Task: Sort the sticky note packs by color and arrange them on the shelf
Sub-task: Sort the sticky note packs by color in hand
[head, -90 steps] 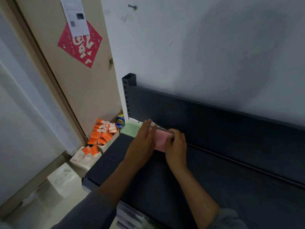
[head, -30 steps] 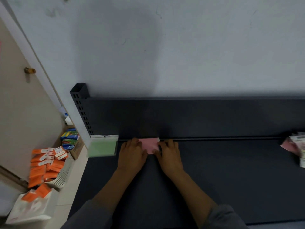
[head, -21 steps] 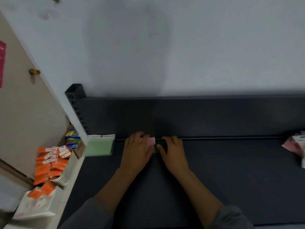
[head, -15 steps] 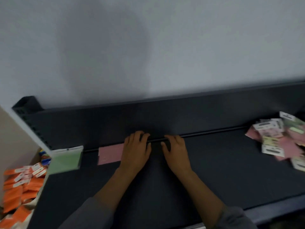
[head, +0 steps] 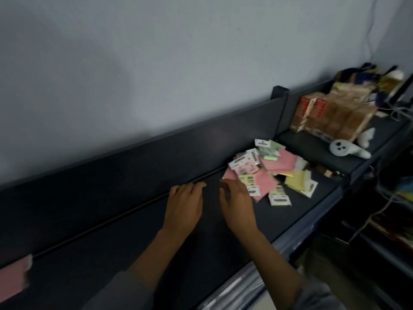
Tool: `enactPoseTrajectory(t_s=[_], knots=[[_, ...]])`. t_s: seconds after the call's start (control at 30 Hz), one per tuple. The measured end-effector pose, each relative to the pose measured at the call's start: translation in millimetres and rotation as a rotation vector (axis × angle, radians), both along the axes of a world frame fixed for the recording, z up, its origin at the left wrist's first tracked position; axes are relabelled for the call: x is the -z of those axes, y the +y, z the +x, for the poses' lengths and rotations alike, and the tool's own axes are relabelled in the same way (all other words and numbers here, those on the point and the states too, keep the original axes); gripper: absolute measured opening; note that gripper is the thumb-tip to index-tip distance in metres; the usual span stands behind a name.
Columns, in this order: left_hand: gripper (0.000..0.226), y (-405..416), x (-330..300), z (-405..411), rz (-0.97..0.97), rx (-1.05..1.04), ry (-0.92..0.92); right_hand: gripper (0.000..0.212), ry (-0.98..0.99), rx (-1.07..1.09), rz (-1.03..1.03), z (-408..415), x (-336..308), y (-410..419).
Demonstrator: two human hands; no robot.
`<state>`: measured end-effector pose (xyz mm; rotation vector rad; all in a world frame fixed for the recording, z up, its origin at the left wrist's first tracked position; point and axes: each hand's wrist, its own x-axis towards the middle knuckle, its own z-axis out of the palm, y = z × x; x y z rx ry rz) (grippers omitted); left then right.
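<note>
Pink, green and yellow sticky note packs (head: 268,173) heaped at the dark shelf's (head: 156,231) right end; left hand (head: 184,205) and right hand (head: 238,204) relaxed, empty; I'd pinch one top pink pack, sparing the heap.

Single head-worn view, wide-angle, looked forward and down along the dark shelf (head: 134,231), tilted, close above both forearms; faced the grey wall (head: 156,63), shelf's right end and neighbouring bay at frame right; motion-blurred
</note>
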<state>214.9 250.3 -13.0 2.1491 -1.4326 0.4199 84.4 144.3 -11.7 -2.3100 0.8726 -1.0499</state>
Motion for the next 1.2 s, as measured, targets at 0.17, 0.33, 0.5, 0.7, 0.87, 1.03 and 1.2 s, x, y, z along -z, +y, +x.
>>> enactPoseTrajectory(t_s=[0.17, 0.33, 0.5, 0.7, 0.87, 1.03, 1.2], knots=[[0.025, -60, -2, -47, 0.018, 0.085, -0.001, 0.024, 0.002, 0.120, 0.025, -53, 5, -55], [0.022, -99, 4, -83, 0.055, 0.191, -0.013, 0.026, -0.004, 0.226, 0.065, -97, 13, -86], [0.029, -143, 2, -96, 0.045, 0.251, -0.008, 0.031, 0.017, 0.266, 0.036, -119, 13, -113], [0.034, -200, -8, -94, 0.076, 0.286, 0.044, 0.038, 0.098, 0.301, 0.068, -125, 14, -159], [0.049, -248, -19, -75, 0.204, 0.419, 0.111, 0.054, 0.200, 0.225, 0.104, -113, -10, -202], [0.042, -270, -2, -68, 0.225, 0.446, 0.115, 0.073, 0.346, 0.163, 0.250, -99, 2, -226], [0.033, -283, -7, -68, 0.231, 0.489, 0.071, 0.054, 0.257, 0.143, 0.110, -99, 10, -235]])
